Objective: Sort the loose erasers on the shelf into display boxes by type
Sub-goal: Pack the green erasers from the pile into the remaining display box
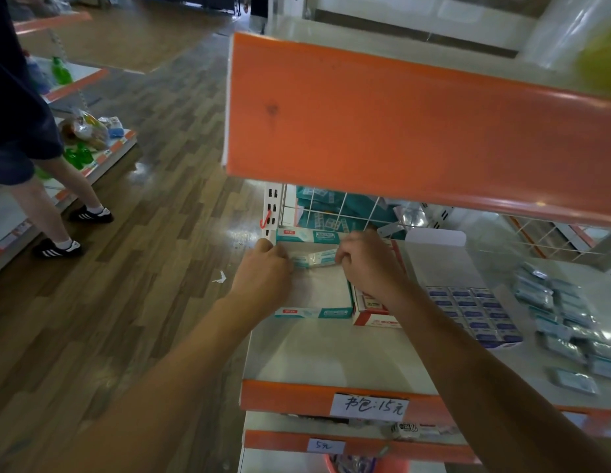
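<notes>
Teal-and-white display box (312, 313) sits on a grey shelf (331, 356); above it the left hand (263, 271) and right hand (367, 264) pinch wrapped erasers (318, 258).

My single head camera looks forward and down, close over the shelf (331, 360), under an orange-edged upper shelf (399, 124).

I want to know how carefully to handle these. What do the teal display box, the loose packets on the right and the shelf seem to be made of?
The teal display box: likely thin printed cardboard, matte, with folded straight walls. The loose packets: probably clear plastic film, glossy; they glint and crinkle. The shelf: seemingly painted metal, smooth, faintly reflective, though the look leaves it open.
</notes>
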A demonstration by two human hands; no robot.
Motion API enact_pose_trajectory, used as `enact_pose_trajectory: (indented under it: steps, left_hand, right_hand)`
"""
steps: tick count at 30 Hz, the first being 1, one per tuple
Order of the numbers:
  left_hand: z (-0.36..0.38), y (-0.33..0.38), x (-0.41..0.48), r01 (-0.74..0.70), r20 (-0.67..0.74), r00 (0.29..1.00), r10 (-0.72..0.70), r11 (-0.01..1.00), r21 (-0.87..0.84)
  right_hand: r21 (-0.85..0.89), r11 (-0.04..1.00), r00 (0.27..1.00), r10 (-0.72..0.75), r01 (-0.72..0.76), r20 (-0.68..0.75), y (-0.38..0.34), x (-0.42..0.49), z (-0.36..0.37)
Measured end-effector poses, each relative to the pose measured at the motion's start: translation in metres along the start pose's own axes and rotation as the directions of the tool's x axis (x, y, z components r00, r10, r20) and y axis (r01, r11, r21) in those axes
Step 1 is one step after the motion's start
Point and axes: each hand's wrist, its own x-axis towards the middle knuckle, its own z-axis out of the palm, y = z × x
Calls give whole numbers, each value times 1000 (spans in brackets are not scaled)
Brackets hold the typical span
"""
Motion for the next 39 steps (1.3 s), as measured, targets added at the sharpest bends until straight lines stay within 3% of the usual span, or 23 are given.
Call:
enact_pose_trajectory:
  steps: [10, 15, 21, 33, 35, 39]
  left_hand:
    - [-4, 4, 0, -55, 82, 995, 47, 994, 97]
    - [-6, 4, -2, -73, 124, 991, 56, 988, 134]
    - [-8, 4, -2, -92, 185, 981, 59, 981, 173]
    - [-6, -3, -3, -189, 281, 951, 127, 960, 208]
    - [-4, -6, -3, -162, 256, 959, 121, 976, 146]
    - [-10, 3, -1, -123, 34, 992, 121, 990, 65]
  right_hand:
    - [-248, 951, 981, -161, 184, 110, -4, 1, -1]
    - [-256, 948, 972, -146, 190, 184, -8, 7, -2]
    - [-210, 965, 977, -118, 155, 179, -8, 6, -1]
    - [-278, 943, 967, -121, 182, 224, -15, 0, -4]
    - [-285, 940, 968, -129, 190, 217, -18, -4, -7]
    - [-171, 967, 980, -170, 186, 105, -11, -18, -19]
